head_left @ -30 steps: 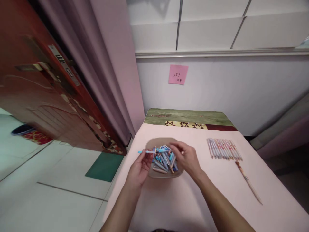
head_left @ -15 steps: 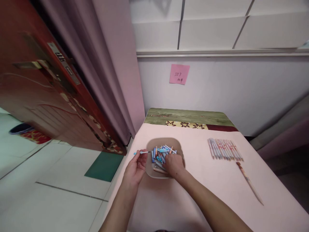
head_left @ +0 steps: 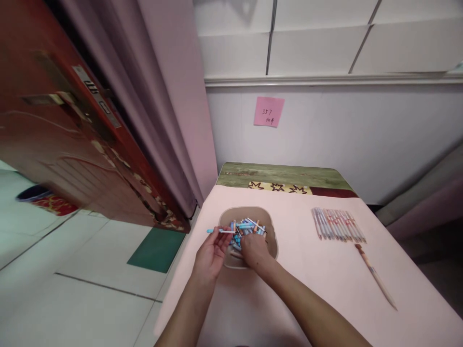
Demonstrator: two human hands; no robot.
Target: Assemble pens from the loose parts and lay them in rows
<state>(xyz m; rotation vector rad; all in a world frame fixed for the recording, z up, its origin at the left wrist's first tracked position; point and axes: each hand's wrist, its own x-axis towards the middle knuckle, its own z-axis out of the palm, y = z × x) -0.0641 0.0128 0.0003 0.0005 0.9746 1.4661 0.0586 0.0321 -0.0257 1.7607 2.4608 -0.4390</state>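
Left hand (head_left: pixel 211 253) fingers pinch a pen (head_left: pixel 227 232) at the container's (head_left: pixel 272 224) nine o'clock, presumably giving the right hand (head_left: pixel 257 251), grip undeterminable, access.

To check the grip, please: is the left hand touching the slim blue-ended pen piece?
Touching. The head view shows the left hand pinching the slim blue-ended pen piece, both ends sticking out.

Left hand (head_left: pixel 211 255) holds a blue-ended stick (head_left: pixel 226 232); right hand (head_left: pixel 256 251) is inside a container (head_left: pixel 270 225).
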